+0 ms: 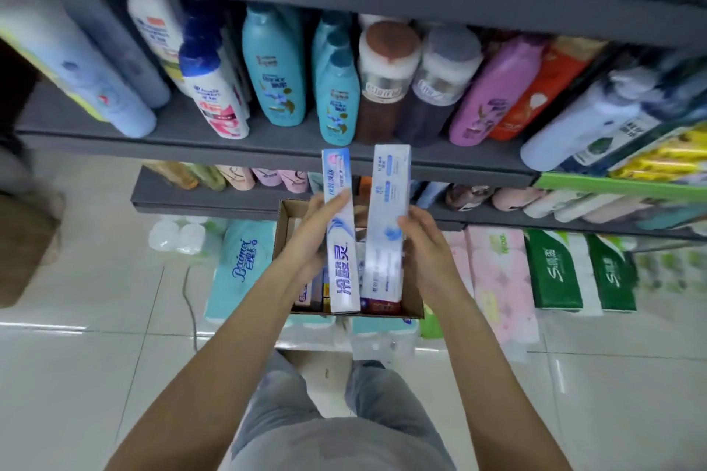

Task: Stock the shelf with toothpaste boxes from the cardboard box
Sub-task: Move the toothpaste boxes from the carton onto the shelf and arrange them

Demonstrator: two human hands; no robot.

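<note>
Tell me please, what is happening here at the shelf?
A person is stocking toothpaste. The left hand holds one toothpaste box, the right hand holds another, both raised above the open cardboard box, which has more inside. Neither is on the shelf yet.

Person seen from head height: both forearms bare to the elbow, no sleeves, watch or rings visible on left hand (311,241) or right hand (428,245); legs in light grey trousers (333,432), fabric slightly creased.
</note>
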